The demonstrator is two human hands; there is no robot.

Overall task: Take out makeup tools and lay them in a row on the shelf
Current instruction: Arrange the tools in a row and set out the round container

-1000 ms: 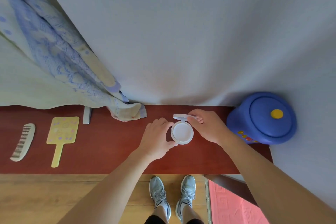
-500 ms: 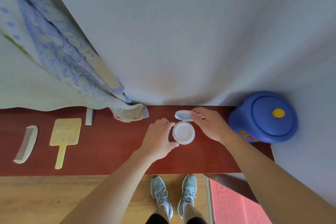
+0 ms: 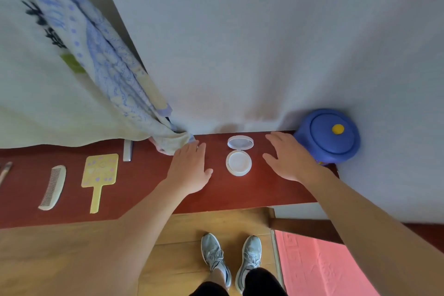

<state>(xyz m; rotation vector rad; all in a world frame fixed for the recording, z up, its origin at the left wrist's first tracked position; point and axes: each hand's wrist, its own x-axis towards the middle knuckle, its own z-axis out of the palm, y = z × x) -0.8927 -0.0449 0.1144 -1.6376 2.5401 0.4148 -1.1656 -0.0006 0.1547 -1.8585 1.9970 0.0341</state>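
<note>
Now both hands, left (image 3: 189, 168) and right (image 3: 289, 158), hover spread and empty, flanking the open compact (image 3: 239, 155) mid-shelf (image 3: 149, 190).

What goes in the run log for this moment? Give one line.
compact: open, on shelf | left hand: open, beside it | right hand: open, beside it | comb, mirror: laid out

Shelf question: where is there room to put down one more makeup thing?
Bare shelf lies between the yellow mirror and the left hand. It is crowded around the open compact, flanked by both hands, right hand, and near the blue pot.
</note>
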